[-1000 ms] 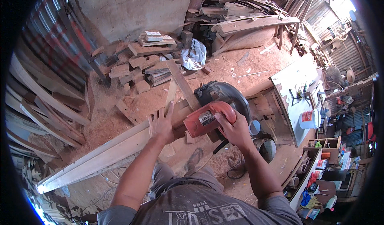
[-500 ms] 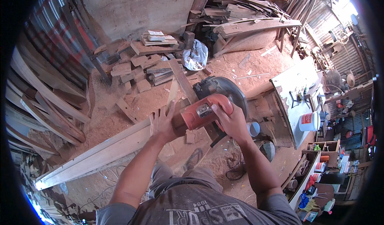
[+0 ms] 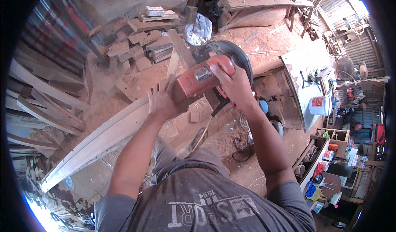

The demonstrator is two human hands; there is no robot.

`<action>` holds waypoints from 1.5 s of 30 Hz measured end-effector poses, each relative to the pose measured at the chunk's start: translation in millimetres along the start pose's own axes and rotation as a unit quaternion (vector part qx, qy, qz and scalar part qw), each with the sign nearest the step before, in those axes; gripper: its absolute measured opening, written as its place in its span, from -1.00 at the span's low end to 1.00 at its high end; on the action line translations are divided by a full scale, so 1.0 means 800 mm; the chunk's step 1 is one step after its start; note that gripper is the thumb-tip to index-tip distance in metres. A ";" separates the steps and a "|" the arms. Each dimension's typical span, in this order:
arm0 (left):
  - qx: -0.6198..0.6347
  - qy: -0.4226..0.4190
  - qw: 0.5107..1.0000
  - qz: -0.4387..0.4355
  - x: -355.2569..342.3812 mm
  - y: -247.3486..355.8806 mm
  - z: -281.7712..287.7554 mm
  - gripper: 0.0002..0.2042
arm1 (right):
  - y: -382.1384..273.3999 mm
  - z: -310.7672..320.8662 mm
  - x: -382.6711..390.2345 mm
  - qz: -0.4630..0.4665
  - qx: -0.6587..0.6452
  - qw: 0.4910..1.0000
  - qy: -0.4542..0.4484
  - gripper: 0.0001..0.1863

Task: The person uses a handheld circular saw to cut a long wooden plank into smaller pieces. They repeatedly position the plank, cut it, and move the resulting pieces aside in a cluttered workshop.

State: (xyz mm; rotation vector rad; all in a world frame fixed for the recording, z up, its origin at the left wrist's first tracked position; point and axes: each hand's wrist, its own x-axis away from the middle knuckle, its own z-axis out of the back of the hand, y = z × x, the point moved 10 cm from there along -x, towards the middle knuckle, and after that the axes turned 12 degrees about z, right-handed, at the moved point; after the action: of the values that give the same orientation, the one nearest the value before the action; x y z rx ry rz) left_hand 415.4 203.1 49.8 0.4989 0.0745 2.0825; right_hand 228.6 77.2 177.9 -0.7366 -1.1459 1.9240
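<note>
My right hand (image 3: 234,83) is wrapped round the rear handle of a red cut-off saw (image 3: 205,76) with a round black blade guard (image 3: 231,52). The blade itself is hidden from this side. To the left of the red motor housing, my left hand (image 3: 162,102) lies with fingers spread on a long pale wooden plank (image 3: 99,137). The plank slants from the saw to the lower left. Part of the left hand is shaded and close against the housing.
Offcuts (image 3: 140,46) and a white sack (image 3: 199,29) lie beyond the saw in sawdust. Curved timbers (image 3: 49,85) stand at the left. At the right are a white-topped table (image 3: 295,73) with a white bucket (image 3: 320,105) and a crowded shelf (image 3: 330,162). A cord loops near my feet.
The whole view has shifted, so the saw and surroundings sit higher in the picture. Both hands keep their places on saw and plank. A thin pale strip now shows by my foot.
</note>
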 end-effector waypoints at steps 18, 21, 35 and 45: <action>-0.037 0.000 0.999 -0.011 0.009 0.006 0.006 0.36 | 0.012 -0.003 -0.023 -0.010 0.032 0.999 -0.012 -0.52; -0.049 -0.006 0.999 -0.009 0.005 0.003 0.001 0.36 | 0.010 -0.005 -0.022 -0.056 0.029 0.998 -0.026 -0.51; -0.052 0.007 0.999 0.005 0.007 0.007 -0.002 0.31 | 0.036 -0.018 -0.057 -0.016 0.030 0.999 -0.029 -0.45; -0.020 0.009 1.000 0.004 0.001 0.000 -0.007 0.43 | 0.022 0.004 -0.037 -0.013 0.138 0.990 0.035 -0.33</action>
State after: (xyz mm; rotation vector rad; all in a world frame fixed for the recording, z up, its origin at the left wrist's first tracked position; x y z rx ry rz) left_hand 412.8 204.6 45.0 0.4569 0.0425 2.0916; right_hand 236.4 45.3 166.1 -0.6287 -0.8209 1.9668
